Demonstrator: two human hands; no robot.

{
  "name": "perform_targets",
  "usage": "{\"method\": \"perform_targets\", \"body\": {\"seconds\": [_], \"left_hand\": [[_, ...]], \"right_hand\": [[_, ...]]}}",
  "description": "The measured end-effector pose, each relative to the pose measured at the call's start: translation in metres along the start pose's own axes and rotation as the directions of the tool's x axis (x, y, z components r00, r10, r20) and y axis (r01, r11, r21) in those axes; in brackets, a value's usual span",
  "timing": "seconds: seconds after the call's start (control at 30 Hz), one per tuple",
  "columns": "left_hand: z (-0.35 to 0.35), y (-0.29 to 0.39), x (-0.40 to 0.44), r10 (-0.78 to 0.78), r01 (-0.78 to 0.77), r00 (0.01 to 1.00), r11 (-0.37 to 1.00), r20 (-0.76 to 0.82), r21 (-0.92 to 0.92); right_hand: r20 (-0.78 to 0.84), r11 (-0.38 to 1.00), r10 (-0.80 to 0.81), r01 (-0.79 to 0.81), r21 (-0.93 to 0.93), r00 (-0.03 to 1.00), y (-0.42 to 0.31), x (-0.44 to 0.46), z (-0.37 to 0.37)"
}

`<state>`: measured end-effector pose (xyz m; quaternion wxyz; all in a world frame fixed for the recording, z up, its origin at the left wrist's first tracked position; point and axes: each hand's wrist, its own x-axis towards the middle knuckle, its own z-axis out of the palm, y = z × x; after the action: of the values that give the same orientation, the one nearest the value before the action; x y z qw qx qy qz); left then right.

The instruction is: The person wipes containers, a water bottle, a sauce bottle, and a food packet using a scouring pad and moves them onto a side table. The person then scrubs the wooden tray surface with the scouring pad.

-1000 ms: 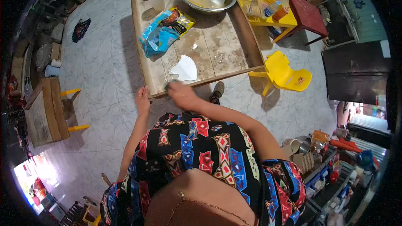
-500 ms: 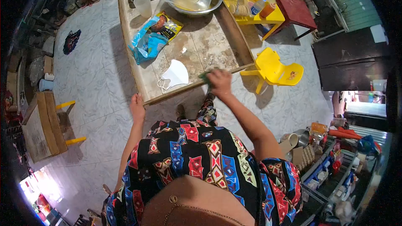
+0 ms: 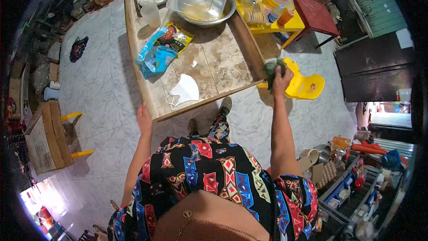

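My right hand (image 3: 283, 80) is closed on a dark green cloth (image 3: 273, 72) beside the right front corner of the wooden table (image 3: 207, 97). At the left front corner, my left hand (image 3: 144, 118) rests against the table's edge; its fingers are partly hidden there. A white mask (image 3: 185, 90) lies near the table's front edge. Behind it are a blue packet (image 3: 156, 60) and a yellow and black packet (image 3: 178, 38). A steel basin (image 3: 205, 4) with a clear container in it stands farther back, beside a translucent cup (image 3: 150, 15).
A yellow chair (image 3: 307, 85) stands just right of my right hand. Behind it, a yellow table (image 3: 285, 28) holds jars and bottles, next to a red table (image 3: 314, 15). To the left is a wooden stool (image 3: 44, 138) with yellow legs. Loaded shelves (image 3: 356, 187) stand at the lower right.
My right hand has moved rightward with the green cloth, from along the table's front edge to beyond its right corner. My left hand stays at the left corner.
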<state>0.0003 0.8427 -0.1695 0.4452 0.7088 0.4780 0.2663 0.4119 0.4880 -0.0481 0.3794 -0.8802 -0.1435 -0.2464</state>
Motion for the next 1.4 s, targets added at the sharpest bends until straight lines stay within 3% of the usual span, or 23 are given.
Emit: {"method": "perform_targets", "body": {"seconds": [0.03, 0.1, 0.2, 0.37, 0.43, 0.5, 0.67, 0.73, 0.87, 0.97, 1.07, 1.23, 1.27, 1.4], "left_hand": [[0.006, 0.01, 0.003, -0.002, 0.002, 1.0, 1.0, -0.002, -0.001], [0.013, 0.046, 0.003, -0.1, 0.112, 0.993, 0.965, -0.063, 0.238], [0.008, 0.056, -0.004, -0.071, 0.074, 0.997, 0.992, -0.03, 0.105], [0.005, 0.032, -0.006, -0.08, 0.091, 0.993, 0.986, -0.083, 0.138], [0.016, 0.032, 0.002, -0.071, 0.079, 0.995, 0.99, -0.074, 0.114], [0.015, 0.055, 0.006, -0.198, 0.198, 0.98, 0.978, 0.002, 0.065], [0.02, 0.049, 0.002, -0.156, 0.161, 0.985, 0.984, -0.072, 0.072], [0.021, 0.057, 0.002, -0.16, 0.165, 0.984, 0.984, -0.084, 0.067], [0.021, 0.092, 0.003, -0.219, 0.219, 0.976, 0.974, -0.016, 0.059], [0.025, 0.097, 0.004, -0.231, 0.232, 0.973, 0.967, -0.022, 0.105], [0.027, 0.099, 0.006, -0.244, 0.246, 0.969, 0.959, -0.035, 0.138], [0.029, 0.093, 0.008, -0.26, 0.264, 0.964, 0.945, -0.047, 0.191], [0.031, 0.092, 0.011, -0.251, 0.254, 0.967, 0.947, -0.039, 0.196], [0.031, 0.093, 0.013, -0.277, 0.28, 0.96, 0.948, -0.039, 0.153]], "right_hand": [[0.002, 1.0, -0.002, 0.002, 0.0, 1.0, 0.012, 0.0, 0.009], [0.376, 0.976, -0.149, 0.197, -0.091, 0.915, 0.051, -0.018, 0.032], [0.323, 0.991, -0.078, 0.11, -0.082, 0.943, 0.068, -0.046, 0.024], [0.441, 0.971, -0.106, 0.188, -0.146, 0.891, 0.04, -0.015, 0.02], [0.519, 0.971, -0.163, 0.231, -0.069, 0.839, 0.043, 0.012, 0.037], [0.532, 0.967, -0.191, 0.25, -0.039, 0.825, 0.043, 0.036, 0.061], [0.549, 0.95, -0.232, 0.309, -0.049, 0.803, 0.028, 0.091, 0.133], [0.595, 0.96, -0.141, 0.255, -0.112, 0.791, 0.017, 0.116, 0.164], [0.575, 0.974, -0.193, 0.224, 0.016, 0.796, 0.009, 0.156, 0.222], [0.612, 0.985, -0.086, 0.158, -0.064, 0.786, -0.001, 0.181, 0.256], [0.652, 0.979, -0.135, 0.202, -0.029, 0.746, -0.011, 0.204, 0.277], [0.682, 0.99, -0.06, 0.13, -0.052, 0.729, -0.022, 0.224, 0.308], [0.754, 0.991, -0.016, 0.113, -0.077, 0.657, -0.02, 0.232, 0.311], [0.728, 0.984, -0.064, 0.165, -0.069, 0.682, -0.012, 0.222, 0.304]]}}
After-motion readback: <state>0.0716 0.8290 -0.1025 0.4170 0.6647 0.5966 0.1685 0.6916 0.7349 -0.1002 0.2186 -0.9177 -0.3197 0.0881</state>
